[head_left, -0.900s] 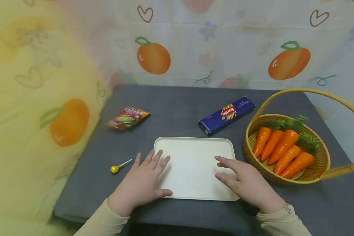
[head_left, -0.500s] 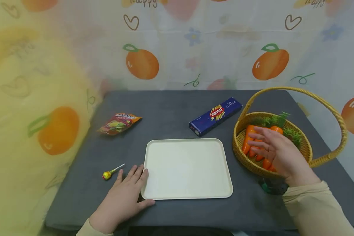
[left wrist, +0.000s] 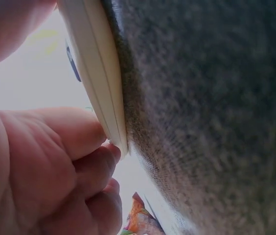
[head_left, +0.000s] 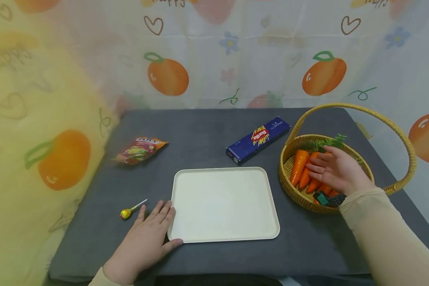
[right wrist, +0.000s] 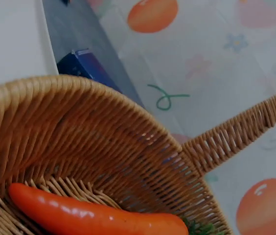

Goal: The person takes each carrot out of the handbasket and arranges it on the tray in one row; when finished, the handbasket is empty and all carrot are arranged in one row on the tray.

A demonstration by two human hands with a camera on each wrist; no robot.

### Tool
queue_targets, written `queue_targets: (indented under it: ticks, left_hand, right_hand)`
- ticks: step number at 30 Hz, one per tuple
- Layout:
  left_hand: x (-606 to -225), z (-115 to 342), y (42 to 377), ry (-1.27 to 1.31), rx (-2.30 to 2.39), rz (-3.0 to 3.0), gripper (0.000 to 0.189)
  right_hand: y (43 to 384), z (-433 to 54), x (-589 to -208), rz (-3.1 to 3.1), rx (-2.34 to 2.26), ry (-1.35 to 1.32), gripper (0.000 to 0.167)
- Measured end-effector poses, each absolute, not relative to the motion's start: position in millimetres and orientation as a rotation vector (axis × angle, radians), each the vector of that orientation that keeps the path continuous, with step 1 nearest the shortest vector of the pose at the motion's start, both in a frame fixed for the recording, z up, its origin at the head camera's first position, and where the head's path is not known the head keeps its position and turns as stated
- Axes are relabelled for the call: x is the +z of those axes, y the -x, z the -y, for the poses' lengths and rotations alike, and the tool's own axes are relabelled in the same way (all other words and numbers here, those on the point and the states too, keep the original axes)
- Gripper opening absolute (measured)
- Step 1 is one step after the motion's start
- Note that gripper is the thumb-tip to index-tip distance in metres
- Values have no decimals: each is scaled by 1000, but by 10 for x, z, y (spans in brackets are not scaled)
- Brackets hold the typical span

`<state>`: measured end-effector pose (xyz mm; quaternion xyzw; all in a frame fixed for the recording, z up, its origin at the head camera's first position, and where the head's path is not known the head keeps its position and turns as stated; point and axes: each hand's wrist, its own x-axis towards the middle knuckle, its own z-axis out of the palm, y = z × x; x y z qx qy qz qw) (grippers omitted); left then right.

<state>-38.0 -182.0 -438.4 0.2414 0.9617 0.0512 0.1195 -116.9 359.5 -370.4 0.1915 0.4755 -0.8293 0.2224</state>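
At the left edge of a cream rectangular tray [head_left: 225, 204] lies my left hand [head_left: 143, 240], fingers extended and fingertips at the rim. The left wrist view shows its fingers [left wrist: 89, 132] right against the tray's side [left wrist: 96, 63]. My right hand [head_left: 337, 171] is over a wicker basket [head_left: 290, 194] with a tall handle, palm turned left and fingers slightly bent, grasping nothing. Several orange carrots [head_left: 298, 167] with green tops lie inside, partly hidden by this hand. One carrot [right wrist: 99, 215] shows in the right wrist view along the basket wall [right wrist: 89, 122].
On the grey table [head_left: 200, 131], a blue spaghetti box [head_left: 259, 140] lies behind the tray. A colourful candy bag [head_left: 141, 150] is at the back left, and a yellow-wrapped lollipop [head_left: 126, 213] lies left of the tray. A fruit-print curtain [head_left: 200, 51] hangs behind.
My right hand has moved from above the tray's right side over to the basket. The left hand has gone from over the tray to its left edge. The head view has shifted.
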Motion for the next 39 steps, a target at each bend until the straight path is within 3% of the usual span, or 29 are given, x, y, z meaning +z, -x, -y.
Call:
queue_targets:
  ticks: [21, 27, 39]
  left_hand:
    - [-4389, 1821, 400, -656, 181, -2773, 97]
    - [-4389, 1781, 387, -637, 206, -2753, 98]
    - [-4366, 1785, 385, -604, 202, -2748, 98]
  right_hand:
    - [1626, -3426, -3863, -1487, -1996, -646, 84]
    - [1725, -3386, -3991, -1412, -2048, -758, 37]
    - [1770, -3311, -3938, -1177, -2182, -720, 31]
